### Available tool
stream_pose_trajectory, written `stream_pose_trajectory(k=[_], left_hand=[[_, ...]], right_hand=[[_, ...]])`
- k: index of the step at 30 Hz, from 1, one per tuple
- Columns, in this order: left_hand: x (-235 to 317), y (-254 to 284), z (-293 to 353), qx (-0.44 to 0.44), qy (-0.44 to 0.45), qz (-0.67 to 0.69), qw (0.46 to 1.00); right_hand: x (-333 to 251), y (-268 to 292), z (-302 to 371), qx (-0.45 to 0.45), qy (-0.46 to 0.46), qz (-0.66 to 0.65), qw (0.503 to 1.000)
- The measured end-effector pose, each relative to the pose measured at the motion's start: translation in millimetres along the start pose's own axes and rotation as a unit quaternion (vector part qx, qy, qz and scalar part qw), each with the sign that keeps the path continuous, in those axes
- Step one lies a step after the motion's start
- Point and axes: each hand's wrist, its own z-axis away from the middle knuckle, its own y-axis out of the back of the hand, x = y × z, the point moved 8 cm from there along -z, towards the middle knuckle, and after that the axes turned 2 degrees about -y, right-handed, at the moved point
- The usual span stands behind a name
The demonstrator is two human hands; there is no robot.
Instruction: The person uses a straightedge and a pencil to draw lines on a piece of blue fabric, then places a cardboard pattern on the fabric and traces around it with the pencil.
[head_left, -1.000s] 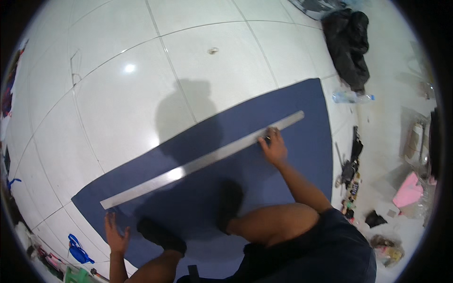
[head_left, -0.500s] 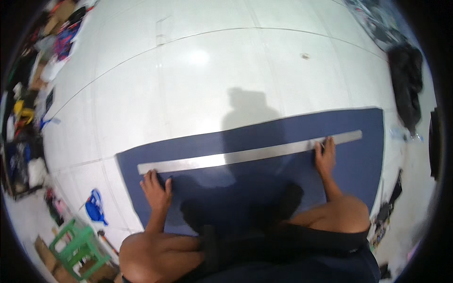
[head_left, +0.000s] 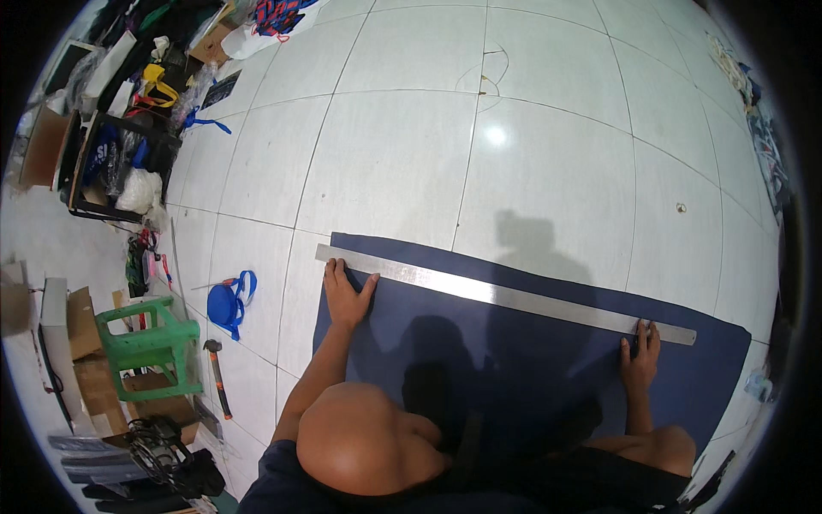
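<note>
A long metal ruler [head_left: 514, 300] lies across a dark blue sheet of material [head_left: 548, 344] on the floor, near the sheet's far edge. The ruler's left end sticks out slightly past the sheet's left edge; its right end lies within the sheet. My left hand [head_left: 347, 300] presses its fingertips on the ruler close to that left end, thumb spread away. Toward the other end, my right hand [head_left: 640, 360] rests fingertips on the ruler's near edge, thumb apart from the fingers. Whether anything small sits between those fingers is too indistinct to make out.
A green plastic stool [head_left: 154, 347], a hammer [head_left: 218, 377] and a blue strapped item [head_left: 227, 307] are at the left. Beyond them stands a black crate [head_left: 81, 201] of mixed goods. My bent knee [head_left: 364, 437] is beside the sheet. White floor tiles [head_left: 402, 163] extend ahead.
My view has swung left, bringing more of the stool and hammer into sight. The ruler has shifted left over the sheet, its left end now beyond the edge, both hands still on it.
</note>
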Motion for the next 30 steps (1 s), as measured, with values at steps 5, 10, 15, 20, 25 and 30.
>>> stream_pose_trajectory(k=[5,10,15,20,25,30], left_hand=[[14,-6,-5,-0.01,-0.024,-0.023,0.999],[7,-13,-10,0.014,0.005,0.003,1.0],[-2,-10,-15,0.034,0.023,0.037,0.998],[0,-11,-18,0.039,0.007,0.047,0.998],[-24,-29,-23,0.057,-0.012,0.027,0.998],[-28,-29,-25,0.05,-0.021,0.024,0.998]], right_hand=[[4,0,-1,-0.017,-0.03,0.03,0.999],[7,-3,-1,-0.016,-0.049,0.014,0.999],[3,0,-4,-0.045,-0.072,0.001,0.996],[11,3,0,-0.057,-0.08,0.0,0.995],[14,-9,-17,-0.05,-0.065,0.04,0.996],[27,9,-38,-0.024,0.009,0.034,0.999]])
